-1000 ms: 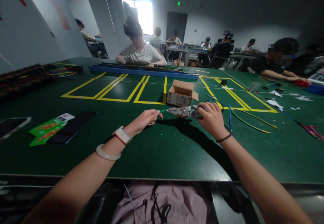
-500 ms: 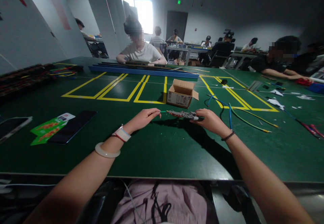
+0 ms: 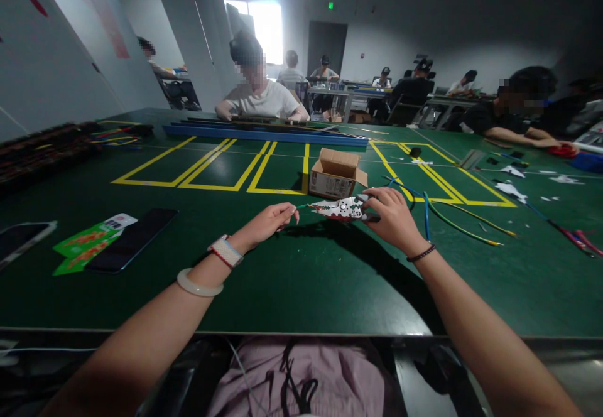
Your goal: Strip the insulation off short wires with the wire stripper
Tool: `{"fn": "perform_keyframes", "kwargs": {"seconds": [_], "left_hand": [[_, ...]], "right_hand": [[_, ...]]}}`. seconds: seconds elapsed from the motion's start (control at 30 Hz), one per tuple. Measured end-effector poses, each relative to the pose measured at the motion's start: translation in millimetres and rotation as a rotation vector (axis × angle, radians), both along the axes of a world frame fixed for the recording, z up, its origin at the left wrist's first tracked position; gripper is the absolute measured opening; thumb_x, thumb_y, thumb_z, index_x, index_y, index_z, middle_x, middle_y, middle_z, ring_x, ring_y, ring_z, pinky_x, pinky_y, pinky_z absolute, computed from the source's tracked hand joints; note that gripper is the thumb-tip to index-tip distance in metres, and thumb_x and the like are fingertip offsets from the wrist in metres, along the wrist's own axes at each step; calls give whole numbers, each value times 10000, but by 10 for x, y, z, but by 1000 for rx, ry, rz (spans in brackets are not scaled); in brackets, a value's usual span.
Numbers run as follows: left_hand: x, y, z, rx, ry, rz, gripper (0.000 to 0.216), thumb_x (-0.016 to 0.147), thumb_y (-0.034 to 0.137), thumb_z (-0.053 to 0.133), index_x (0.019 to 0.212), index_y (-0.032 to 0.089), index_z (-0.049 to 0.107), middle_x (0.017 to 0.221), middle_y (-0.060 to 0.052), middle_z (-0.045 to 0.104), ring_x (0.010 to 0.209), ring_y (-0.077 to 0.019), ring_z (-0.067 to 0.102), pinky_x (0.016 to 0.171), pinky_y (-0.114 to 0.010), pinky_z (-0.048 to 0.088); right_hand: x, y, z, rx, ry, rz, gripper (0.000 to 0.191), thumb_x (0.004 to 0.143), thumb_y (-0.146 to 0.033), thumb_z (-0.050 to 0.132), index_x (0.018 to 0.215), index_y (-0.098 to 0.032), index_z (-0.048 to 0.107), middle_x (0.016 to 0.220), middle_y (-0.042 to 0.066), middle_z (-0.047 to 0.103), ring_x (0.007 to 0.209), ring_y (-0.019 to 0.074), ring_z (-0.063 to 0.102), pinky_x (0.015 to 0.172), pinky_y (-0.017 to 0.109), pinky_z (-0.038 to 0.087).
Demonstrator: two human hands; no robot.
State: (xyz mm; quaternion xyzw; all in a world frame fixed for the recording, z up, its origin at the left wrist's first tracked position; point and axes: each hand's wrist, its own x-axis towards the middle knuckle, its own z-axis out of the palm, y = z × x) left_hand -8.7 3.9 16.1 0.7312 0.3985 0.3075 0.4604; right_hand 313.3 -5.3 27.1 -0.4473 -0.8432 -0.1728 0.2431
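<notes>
My right hand [image 3: 393, 216] is closed around the handles of a pair of wire strippers [image 3: 340, 208], whose flat silver and red jaws point left just above the green table [image 3: 301, 279]. My left hand [image 3: 268, 222] pinches a short green wire [image 3: 303, 205] whose free end meets the tip of the strippers. Both hands hover close over the table, right in front of a small open cardboard box [image 3: 336, 175].
Blue and green wires [image 3: 443, 216] lie right of my right hand. A dark phone [image 3: 132, 239], a green packet [image 3: 87, 244] and a second phone [image 3: 21, 235] lie to the left. Yellow tape outlines [image 3: 226, 166] mark the table. Several people sit at the far side and at other tables.
The strippers turned from edge-on back to flat side up in my right hand, and that hand curled more over the handles. My left hand kept its pinch on the wire.
</notes>
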Motion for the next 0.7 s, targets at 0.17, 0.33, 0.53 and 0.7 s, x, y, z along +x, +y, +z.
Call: {"fn": "perform_keyframes", "kwargs": {"seconds": [0.17, 0.33, 0.53, 0.7], "left_hand": [[15, -18, 26, -23, 44, -20, 405, 953, 518, 359, 905, 173, 566, 604, 52, 341, 549, -120, 343, 548, -223, 317], [17, -35, 34, 32, 110, -58, 394, 962, 500, 357, 929, 171, 570, 651, 40, 367, 574, -121, 353, 548, -228, 290], [1, -32, 47, 38, 136, -106, 389, 967, 486, 354, 932, 166, 570, 672, 37, 383, 581, -120, 361, 552, -227, 288], [-18, -43, 107, 55, 204, -162, 398, 969, 470, 360, 906, 158, 599, 685, 28, 421, 603, -124, 387, 584, -233, 313]], "right_hand": [[-28, 9, -50, 93, -4, 16, 148, 759, -232, 632, 906, -233, 612, 1206, 91, 599, 1138, 279, 518, 1015, 486, 357], [-69, -19, -56, 112, -61, -6, 119, 777, -235, 624, 895, -226, 607, 1159, 86, 614, 1097, 253, 531, 1043, 453, 341], [-91, -66, -11, 209, -173, -49, 142, 794, -192, 583, 933, -204, 612, 1151, 107, 608, 1092, 256, 501, 1058, 444, 298], [-104, -73, -14, 207, -264, -59, 195, 777, -179, 592, 972, -184, 600, 1141, 114, 610, 1070, 266, 479, 1015, 424, 298]]}}
